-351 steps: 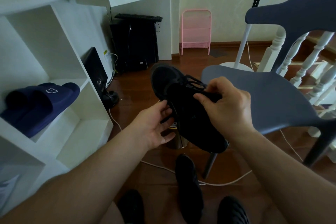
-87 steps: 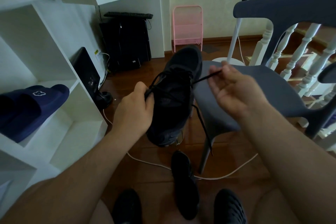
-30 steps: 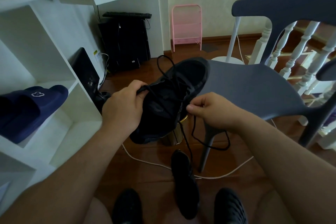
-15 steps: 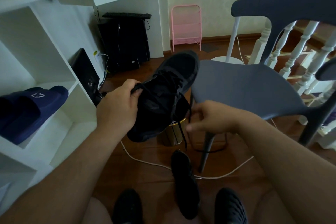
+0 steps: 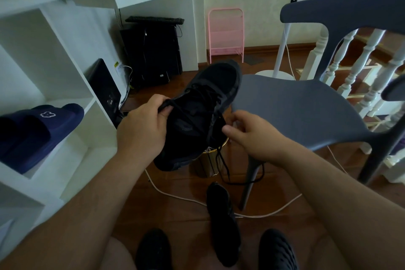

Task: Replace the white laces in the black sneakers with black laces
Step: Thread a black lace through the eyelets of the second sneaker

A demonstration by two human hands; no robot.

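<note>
Above the wooden floor (image 5: 179, 210), black sneaker (image 5: 203, 114) held aloft mid-scene, left hand (image 5: 142, 131) pinching black lace (image 5: 221, 160) at its collar, right hand (image 5: 252, 133) pinching lace at right side, second sneaker (image 5: 223, 223) on floor nearer.

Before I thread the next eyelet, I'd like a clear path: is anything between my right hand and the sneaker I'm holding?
Nothing visible blocks it. The right hand is right beside the held sneaker, which the left hand grips along with a lace end. The black lace only dangles below, and the grey chair sits off to the right.
</note>
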